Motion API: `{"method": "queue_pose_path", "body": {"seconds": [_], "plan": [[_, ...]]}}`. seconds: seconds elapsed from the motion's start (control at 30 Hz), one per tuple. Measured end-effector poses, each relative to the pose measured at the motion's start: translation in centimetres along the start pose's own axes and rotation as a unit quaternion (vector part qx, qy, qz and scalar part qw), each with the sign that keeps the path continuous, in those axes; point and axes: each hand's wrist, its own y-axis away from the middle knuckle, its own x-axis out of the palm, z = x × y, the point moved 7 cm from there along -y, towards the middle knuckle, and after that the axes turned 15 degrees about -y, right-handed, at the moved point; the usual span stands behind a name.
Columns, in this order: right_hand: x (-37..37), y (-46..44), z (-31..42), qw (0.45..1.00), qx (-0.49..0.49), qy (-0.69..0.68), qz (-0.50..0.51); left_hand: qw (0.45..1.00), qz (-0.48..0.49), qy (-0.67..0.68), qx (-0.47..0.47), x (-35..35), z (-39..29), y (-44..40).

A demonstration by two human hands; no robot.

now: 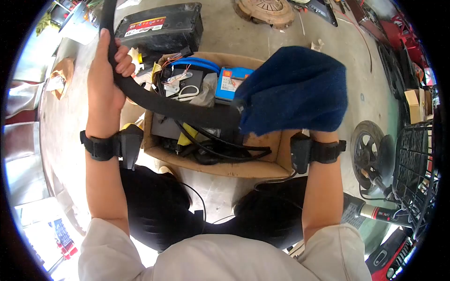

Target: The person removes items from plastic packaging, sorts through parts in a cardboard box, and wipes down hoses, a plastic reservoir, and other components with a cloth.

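The left hand (110,79) has its fingers curled round a black tube (168,107), with the thumb raised along it. The tube rises above these fingers and, below them, slopes across to the edge of a dark blue cloth (297,91). The cloth covers the right hand, so I cannot tell whether its fingers are wide, narrow or gripping; only the right wrist (324,136) shows, wearing a black strap (327,151).

Beneath the tube, between the two hands, is an open cardboard box (215,170). Inside lie black cables (225,152), a pair of white-handled scissors (189,92), a blue box (230,84) with a printed label, and a curved blue tube (194,61).

Just beyond the left fingers, a large black battery (161,35) with a red-and-white label sits on the floor (225,28). A wheel (368,152) lies right of the cloth. Farther ahead, well apart from both hands, is a rusty round plate (266,10).
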Motion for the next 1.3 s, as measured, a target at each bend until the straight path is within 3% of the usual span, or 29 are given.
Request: {"method": "queue_pose_path", "body": {"seconds": [0.1, 0.17, 0.2, 0.27, 0.37, 0.43, 0.5, 0.53, 0.6, 0.67, 0.73, 0.83, 0.9, 1.0, 1.07, 1.17, 1.3], "plan": [[-2.2, 0.7, 2.1, 0.995, -0.075, -0.004, -0.062, 1.0, -0.023, -0.001, 0.012, -1.9, -0.6, -0.8], [-2.8, 0.9, 3.2, 0.983, -0.119, 0.106, -0.092, 1.0, -0.021, 0.022, 0.008, -2.5, -0.8, -1.1], [-2.4, 0.7, 3.7, 0.952, -0.139, 0.25, -0.112, 0.999, -0.019, 0.033, 0.006, -2.6, -0.8, -1.1], [0.5, 0.2, 3.9, 0.885, -0.151, 0.44, -0.02, 0.998, -0.012, 0.058, -0.008, -2.2, -0.4, -1.0], [2.3, 1.3, 0.0, 0.854, -0.116, 0.507, -0.024, 0.997, 0.005, 0.074, -0.033, -1.5, 1.2, -1.2], [7.8, 2.8, -1.0, 0.814, -0.185, 0.548, 0.048, 0.995, -0.023, 0.084, -0.051, -0.3, 2.4, -0.4], [11.2, 3.5, -1.9, 0.818, -0.207, 0.524, 0.118, 0.993, -0.065, 0.079, -0.059, 0.1, 3.6, 0.1], [11.4, 3.0, -2.0, 0.9, -0.09, 0.406, 0.132, 0.994, -0.067, 0.077, -0.049, 0.2, 3.8, 0.3], [10.0, 2.3, -3.0, 0.924, -0.011, 0.347, 0.159, 0.994, -0.07, 0.073, -0.028, 0.4, 3.9, 0.6], [9.1, 2.1, -3.1, 0.914, -0.03, 0.35, 0.202, 0.996, -0.072, 0.045, -0.005, 1.2, 3.3, 1.3], [8.9, 2.6, -2.6, 0.859, -0.145, 0.417, 0.257, 0.998, -0.048, 0.032, 0.026, 2.0, 2.7, 1.7], [9.5, 3.8, -6.5, 0.793, 0.015, 0.408, 0.453, 0.995, 0.0, 0.019, 0.101, 2.8, 0.9, 1.8], [10.0, 4.4, -8.2, 0.82, 0.024, 0.371, 0.436, 0.992, 0.007, -0.009, 0.124, 3.3, -0.1, 1.8], [9.8, 3.3, -7.9, 0.819, 0.0, 0.426, 0.385, 0.993, -0.018, -0.017, 0.117, 2.7, 0.0, 0.9], [9.7, 2.3, -6.4, 0.819, -0.112, 0.484, 0.288, 0.995, -0.055, -0.002, 0.086, 1.7, 0.8, 0.1], [8.8, 2.2, -5.1, 0.833, -0.127, 0.511, 0.17, 0.996, -0.065, 0.059, 0.03, 0.6, 3.3, -0.8], [6.1, 3.0, -3.4, 0.895, -0.132, 0.425, 0.017, 0.989, -0.078, 0.118, -0.04, 2.1, 5.4, 0.4]]}}
